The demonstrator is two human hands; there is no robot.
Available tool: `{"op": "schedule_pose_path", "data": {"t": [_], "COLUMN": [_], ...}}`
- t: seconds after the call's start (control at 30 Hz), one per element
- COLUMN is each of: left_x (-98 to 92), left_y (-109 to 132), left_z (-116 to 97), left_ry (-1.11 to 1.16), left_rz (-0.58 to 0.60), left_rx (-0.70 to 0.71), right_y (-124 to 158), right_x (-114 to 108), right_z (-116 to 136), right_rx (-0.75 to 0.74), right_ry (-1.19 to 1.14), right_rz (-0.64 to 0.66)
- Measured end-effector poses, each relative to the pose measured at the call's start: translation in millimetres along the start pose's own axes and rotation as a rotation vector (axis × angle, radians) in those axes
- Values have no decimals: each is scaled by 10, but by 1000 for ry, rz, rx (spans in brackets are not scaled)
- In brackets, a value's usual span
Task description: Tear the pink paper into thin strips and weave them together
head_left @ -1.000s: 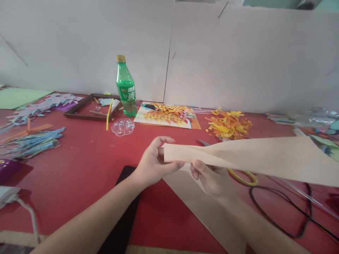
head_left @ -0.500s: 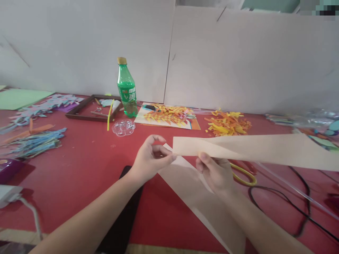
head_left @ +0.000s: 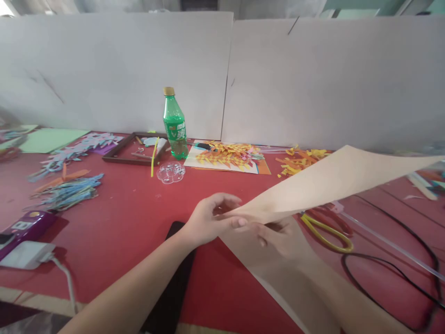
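A person's left hand pinches the near end of a long cream paper strip above a red counter, its fingers looser half a second earlier. The strip, then nearly level, now slants upward to the right. The right hand curls at its lower edge, grip too obscured to tell. Control of the end appears to be shifting leftward.

Diffuse, muted light; top-left corner is blown out. Raised paper reads bright, lower paper shaded. Soft shadow right of purple device. Small glints on green bottle. Edges smear, wide-angle stretch; frame slightly soft overall.
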State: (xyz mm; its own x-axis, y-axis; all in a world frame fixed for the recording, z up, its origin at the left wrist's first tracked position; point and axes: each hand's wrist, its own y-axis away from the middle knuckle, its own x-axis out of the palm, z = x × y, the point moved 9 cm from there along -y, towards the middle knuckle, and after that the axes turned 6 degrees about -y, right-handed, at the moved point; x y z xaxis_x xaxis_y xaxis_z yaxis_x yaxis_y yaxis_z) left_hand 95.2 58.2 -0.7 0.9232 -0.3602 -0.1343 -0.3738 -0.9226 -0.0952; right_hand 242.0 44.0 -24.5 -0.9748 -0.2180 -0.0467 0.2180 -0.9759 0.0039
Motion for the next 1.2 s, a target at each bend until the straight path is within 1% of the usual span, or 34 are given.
{"op": "schedule_pose_path", "data": {"t": [0.07,0.2,0.3,0.4,0.53,0.63,0.7,0.8,0.87,0.93,1.0,1.07,1.2], "left_x": [33,16,10,13,38,35,28,39,39,65,123,176,218], "left_y": [6,6,7,14,20,20,21,27,36,49,65,77,89], "left_z": [34,39,46,76,76,68,67,31,-15,-67,-106,-124,-125], "left_ry": [-53,-138,-131,-124,-126,-94,-62,-42,-87,-163,-230,-271,-295], "left_rz": [33,14,14,22,39,20,7,23,30,60,118,168,209], "left_rx": [-42,-65,-68,-81,-74,-76,-74,-29,13,53,78,82,61], "right_y": [11,7,-10,-32,-39,-31,-31,-45,-60,-72,-76,-72,-69], "right_x": [69,91,57,-15,-69,-64,-61,-75,-115,-161,-181,-165,-123], "right_z": [-16,-39,-59,-85,-72,-35,-32,-81,-105,-103,-94,-93,-103], "right_rx": [16,25,28,32,49,64,70,87,76,49,32,33,34], "right_ry": [16,8,-87,-178,-151,-97,-103,-191,-261,-295,-293,-281,-289], "right_rz": [59,75,49,-11,-66,-77,-78,-72,-83,-97,-96,-76,-45]}}
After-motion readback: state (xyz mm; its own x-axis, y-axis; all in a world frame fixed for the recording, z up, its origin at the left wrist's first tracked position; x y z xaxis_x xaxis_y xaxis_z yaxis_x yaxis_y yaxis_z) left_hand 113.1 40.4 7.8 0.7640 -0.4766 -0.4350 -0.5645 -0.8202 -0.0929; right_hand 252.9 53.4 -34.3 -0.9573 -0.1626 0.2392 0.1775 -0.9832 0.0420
